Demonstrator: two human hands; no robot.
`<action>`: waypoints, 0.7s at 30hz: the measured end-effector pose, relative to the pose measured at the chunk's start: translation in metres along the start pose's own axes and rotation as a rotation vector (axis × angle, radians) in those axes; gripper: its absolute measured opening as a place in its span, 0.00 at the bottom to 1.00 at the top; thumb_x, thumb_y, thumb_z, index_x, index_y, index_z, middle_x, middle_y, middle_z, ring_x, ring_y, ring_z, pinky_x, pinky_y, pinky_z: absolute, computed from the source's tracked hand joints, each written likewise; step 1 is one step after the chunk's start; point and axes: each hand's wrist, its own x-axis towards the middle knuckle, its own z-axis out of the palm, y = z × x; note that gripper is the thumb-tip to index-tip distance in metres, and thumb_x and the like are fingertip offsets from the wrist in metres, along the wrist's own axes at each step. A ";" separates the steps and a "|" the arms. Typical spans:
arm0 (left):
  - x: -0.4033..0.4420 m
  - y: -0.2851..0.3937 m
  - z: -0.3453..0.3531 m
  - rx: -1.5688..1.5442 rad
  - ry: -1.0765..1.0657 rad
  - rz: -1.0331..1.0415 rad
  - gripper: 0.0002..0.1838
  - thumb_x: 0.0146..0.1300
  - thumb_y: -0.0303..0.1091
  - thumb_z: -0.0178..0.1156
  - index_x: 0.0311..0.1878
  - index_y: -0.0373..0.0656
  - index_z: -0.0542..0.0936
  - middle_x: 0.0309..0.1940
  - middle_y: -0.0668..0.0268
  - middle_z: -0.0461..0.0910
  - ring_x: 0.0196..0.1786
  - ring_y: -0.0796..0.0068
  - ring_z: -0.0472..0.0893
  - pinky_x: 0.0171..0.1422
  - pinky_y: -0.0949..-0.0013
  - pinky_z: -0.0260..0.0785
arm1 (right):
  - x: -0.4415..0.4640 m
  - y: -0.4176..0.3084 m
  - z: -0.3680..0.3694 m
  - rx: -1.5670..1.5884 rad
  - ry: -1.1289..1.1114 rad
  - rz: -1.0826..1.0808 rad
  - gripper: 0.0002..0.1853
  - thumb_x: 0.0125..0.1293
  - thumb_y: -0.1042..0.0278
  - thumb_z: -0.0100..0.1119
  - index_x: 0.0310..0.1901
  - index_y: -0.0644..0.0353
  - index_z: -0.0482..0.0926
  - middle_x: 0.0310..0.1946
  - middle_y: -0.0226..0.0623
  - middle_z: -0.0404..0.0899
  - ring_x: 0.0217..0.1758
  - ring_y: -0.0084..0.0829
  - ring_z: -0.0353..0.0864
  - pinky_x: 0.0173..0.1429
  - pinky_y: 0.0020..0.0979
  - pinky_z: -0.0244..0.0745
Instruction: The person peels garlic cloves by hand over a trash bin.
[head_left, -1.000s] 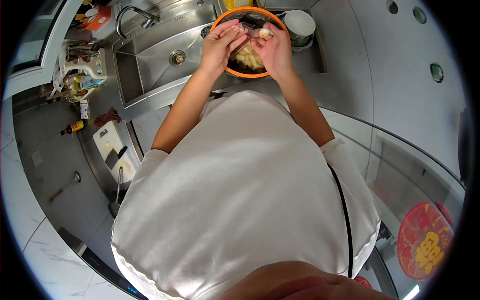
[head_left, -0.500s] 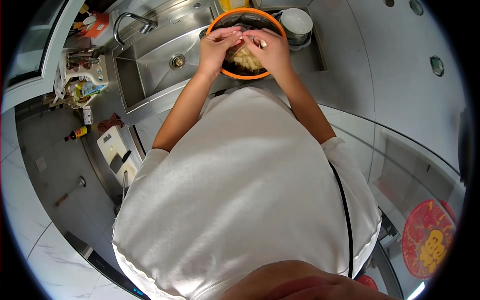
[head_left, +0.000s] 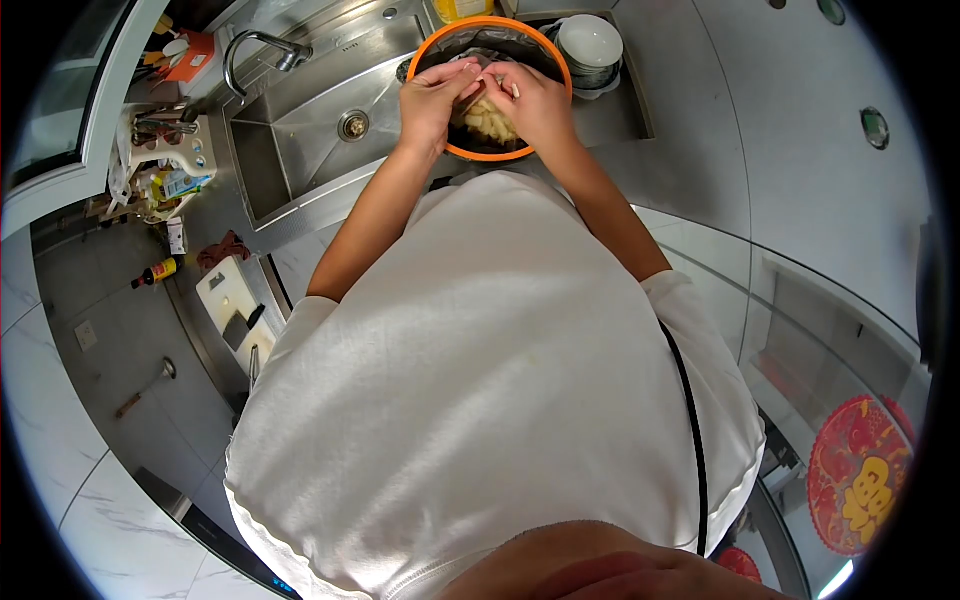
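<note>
Both hands are held together over an orange-rimmed bin [head_left: 490,156] with a dark liner. My left hand [head_left: 432,100] is closed in a pinch, its fingertips meeting those of the other hand; whatever small thing they pinch is mostly hidden. My right hand [head_left: 535,105] is closed too, with a small whitish piece like a garlic clove [head_left: 515,90] showing at its fingers. Below them, inside the bin, lies a heap of pale yellowish scraps [head_left: 490,122].
A steel sink [head_left: 290,150] with a tap [head_left: 290,55] is to the left. Stacked white bowls [head_left: 590,42] stand right of the bin, and a yellow container [head_left: 462,10] behind it. Further left are a utensil rack [head_left: 175,150] and a cutting board [head_left: 228,295].
My right hand's fingers have shifted slightly inward and curled more, and the whitish piece has moved a little left with them. The view has shifted slightly.
</note>
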 end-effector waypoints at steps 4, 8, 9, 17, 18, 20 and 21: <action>0.001 -0.004 0.001 -0.067 0.023 0.015 0.11 0.67 0.21 0.69 0.51 0.26 0.86 0.48 0.53 0.88 0.47 0.68 0.88 0.57 0.71 0.85 | -0.001 0.003 0.002 0.009 -0.025 0.011 0.10 0.65 0.64 0.73 0.43 0.55 0.84 0.32 0.37 0.87 0.31 0.41 0.86 0.35 0.37 0.81; 0.002 -0.006 0.002 -0.091 0.044 0.003 0.11 0.67 0.20 0.69 0.50 0.25 0.85 0.48 0.52 0.88 0.47 0.68 0.89 0.56 0.71 0.85 | -0.001 0.007 0.008 0.038 0.028 -0.038 0.10 0.67 0.64 0.72 0.46 0.54 0.84 0.27 0.37 0.83 0.25 0.37 0.81 0.30 0.34 0.75; 0.002 -0.007 0.002 -0.073 0.041 0.001 0.12 0.68 0.21 0.69 0.52 0.25 0.85 0.49 0.52 0.88 0.49 0.67 0.88 0.58 0.70 0.85 | -0.001 0.006 0.007 0.011 0.003 -0.012 0.10 0.67 0.64 0.72 0.46 0.55 0.84 0.30 0.38 0.85 0.29 0.41 0.84 0.33 0.36 0.78; -0.001 -0.005 0.009 -0.023 0.079 0.006 0.13 0.67 0.21 0.69 0.53 0.25 0.84 0.50 0.52 0.88 0.51 0.66 0.89 0.60 0.69 0.84 | 0.000 0.007 0.005 -0.007 -0.024 0.007 0.10 0.66 0.63 0.70 0.44 0.56 0.83 0.31 0.41 0.87 0.31 0.46 0.87 0.35 0.41 0.81; -0.001 -0.005 0.010 -0.045 0.082 0.020 0.13 0.66 0.20 0.70 0.51 0.25 0.85 0.48 0.52 0.88 0.48 0.67 0.89 0.56 0.71 0.85 | 0.000 0.007 0.006 -0.014 -0.030 0.009 0.10 0.66 0.63 0.70 0.44 0.56 0.83 0.30 0.41 0.86 0.31 0.46 0.86 0.35 0.41 0.81; 0.000 -0.006 0.010 -0.067 0.088 0.032 0.12 0.65 0.19 0.71 0.50 0.24 0.85 0.46 0.51 0.88 0.45 0.67 0.89 0.53 0.72 0.86 | -0.001 0.008 0.006 -0.020 -0.036 0.012 0.10 0.66 0.63 0.70 0.44 0.56 0.82 0.30 0.41 0.86 0.30 0.47 0.86 0.34 0.42 0.81; 0.001 -0.007 0.010 -0.048 0.083 0.046 0.12 0.65 0.19 0.71 0.50 0.25 0.85 0.45 0.51 0.89 0.44 0.68 0.89 0.53 0.72 0.86 | 0.000 0.009 0.007 -0.016 -0.031 0.006 0.10 0.66 0.63 0.70 0.44 0.56 0.82 0.30 0.41 0.86 0.30 0.47 0.86 0.34 0.42 0.81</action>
